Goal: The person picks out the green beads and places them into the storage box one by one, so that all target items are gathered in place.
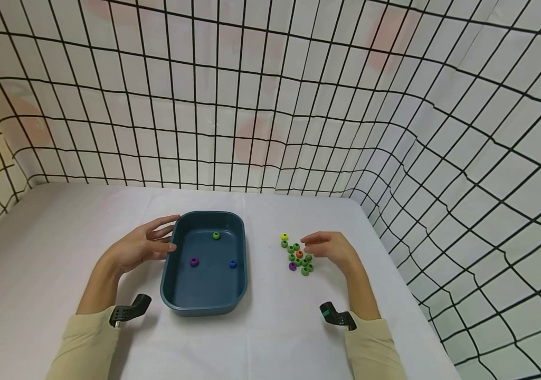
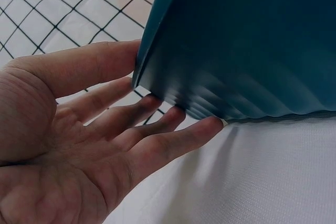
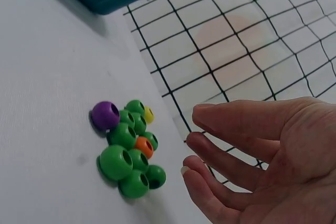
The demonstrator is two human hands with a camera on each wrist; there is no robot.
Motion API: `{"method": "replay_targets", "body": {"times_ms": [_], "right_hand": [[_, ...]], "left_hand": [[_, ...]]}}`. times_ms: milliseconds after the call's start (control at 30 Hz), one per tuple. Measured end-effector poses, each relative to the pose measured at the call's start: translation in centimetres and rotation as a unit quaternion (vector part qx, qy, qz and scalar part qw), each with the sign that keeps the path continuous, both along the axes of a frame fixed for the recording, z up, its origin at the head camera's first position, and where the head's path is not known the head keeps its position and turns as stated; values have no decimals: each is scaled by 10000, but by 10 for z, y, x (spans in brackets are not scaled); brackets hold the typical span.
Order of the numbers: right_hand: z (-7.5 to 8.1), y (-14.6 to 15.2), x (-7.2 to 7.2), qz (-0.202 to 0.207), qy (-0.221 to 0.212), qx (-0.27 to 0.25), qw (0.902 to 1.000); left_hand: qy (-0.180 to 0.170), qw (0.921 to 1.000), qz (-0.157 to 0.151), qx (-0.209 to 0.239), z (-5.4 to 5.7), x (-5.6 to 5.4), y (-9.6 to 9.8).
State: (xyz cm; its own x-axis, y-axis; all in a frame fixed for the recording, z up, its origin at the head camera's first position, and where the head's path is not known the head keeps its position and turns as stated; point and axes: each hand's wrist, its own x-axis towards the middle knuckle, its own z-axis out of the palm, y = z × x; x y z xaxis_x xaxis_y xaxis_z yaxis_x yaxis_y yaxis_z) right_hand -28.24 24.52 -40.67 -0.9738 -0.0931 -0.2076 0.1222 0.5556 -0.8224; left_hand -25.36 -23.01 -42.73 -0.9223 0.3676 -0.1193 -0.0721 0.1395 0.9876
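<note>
At the left side of a blue plastic tray, my left hand has its fingers loosely extended. In the left wrist view its thumb meets the tray rim and its fingertips touch the outer wall. Inside the tray lie a green bead, a purple bead and a blue bead, well apart. My right hand hovers beside a cluster of several green beads, its fingers slightly bent with nothing between them. Among the cluster are an orange bead, a yellow bead and a purple bead.
A white cloth covers the table. Behind and to the right stands a black grid net over white sheeting. Each wrist carries a black camera mount, one on the left and one on the right.
</note>
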Motion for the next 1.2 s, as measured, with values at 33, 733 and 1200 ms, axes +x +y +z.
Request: {"method": "replay_targets", "body": {"times_ms": [33, 733, 1200], "right_hand": [[-2, 2, -1, -27, -73, 9, 10000], [-34, 21, -11, -20, -371, -127, 9992], [-36, 20, -14, 37, -301, 73, 9995]], "left_hand": [[-3, 10000, 2, -7, 0, 0, 0], [40, 9999, 28, -96, -1, -1, 1], [4, 9999, 55, -92, -2, 1, 1]]}}
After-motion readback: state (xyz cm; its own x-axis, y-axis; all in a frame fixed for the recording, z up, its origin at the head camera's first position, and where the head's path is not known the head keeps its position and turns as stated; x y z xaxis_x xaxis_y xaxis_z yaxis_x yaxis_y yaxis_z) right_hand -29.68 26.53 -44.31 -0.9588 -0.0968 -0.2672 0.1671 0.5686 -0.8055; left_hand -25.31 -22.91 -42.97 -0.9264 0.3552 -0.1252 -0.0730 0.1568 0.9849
